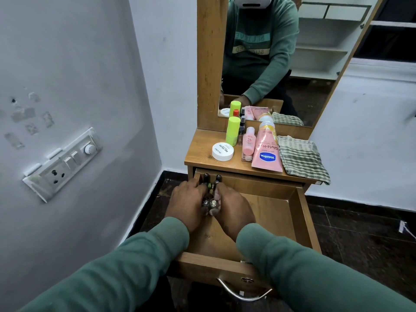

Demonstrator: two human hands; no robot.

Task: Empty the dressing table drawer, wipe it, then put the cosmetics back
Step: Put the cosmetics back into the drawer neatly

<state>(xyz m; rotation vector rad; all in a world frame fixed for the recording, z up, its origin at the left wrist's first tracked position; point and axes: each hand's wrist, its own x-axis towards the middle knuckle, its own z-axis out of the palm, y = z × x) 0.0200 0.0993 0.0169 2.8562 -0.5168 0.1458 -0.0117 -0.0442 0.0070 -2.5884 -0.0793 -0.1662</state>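
We record one drawer (276, 212), pulled open. At its back left corner the left hand (186, 206) and right hand (234, 210) both curl their fingers round one bundle of dark sticks (213, 202); their number we cannot tell. On the tabletop (202, 149): one striped cloth (301, 158); one pink tube (266, 154), reading "Vaseline Gluta-Hya"; one green bottle (233, 130); one pink bottle (248, 143), marked "3"; one white jar (222, 151), reading "NAIL POLISH".

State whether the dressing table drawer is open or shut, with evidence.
Open. The drawer is pulled out from under the tabletop; its wooden floor shows, and the left hand and right hand grip slim cosmetics inside.
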